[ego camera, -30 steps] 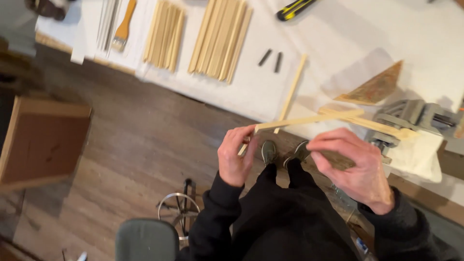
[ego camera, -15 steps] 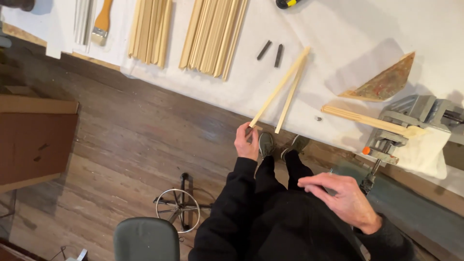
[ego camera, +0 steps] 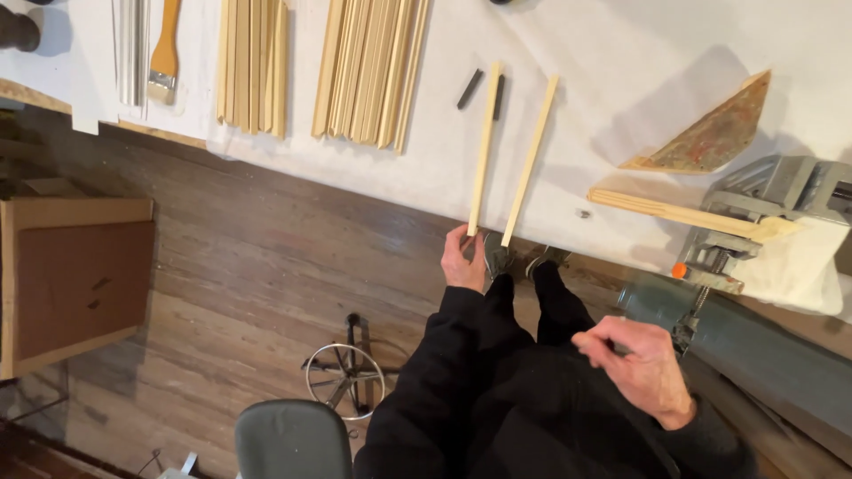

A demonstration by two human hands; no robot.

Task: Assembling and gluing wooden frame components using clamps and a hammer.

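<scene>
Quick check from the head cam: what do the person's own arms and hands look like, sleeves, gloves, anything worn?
Both arms are covered to the wrist by long black sleeves of a soft, matte fabric, with no markings or print showing. The left hand and right hand are bare: no gloves. No watch, ring or bracelet shows, though the cuffs cover the wrists. The trousers below are black too.

Pale yellow wooden strips (ego camera: 485, 151), white cloth-covered surface (ego camera: 621, 53), black sleeves (ego camera: 426, 381), grey metal vise (ego camera: 772, 191) with orange knob (ego camera: 679, 270), brown plank floor (ego camera: 266, 257), tan-handled brush (ego camera: 164, 49)
</scene>
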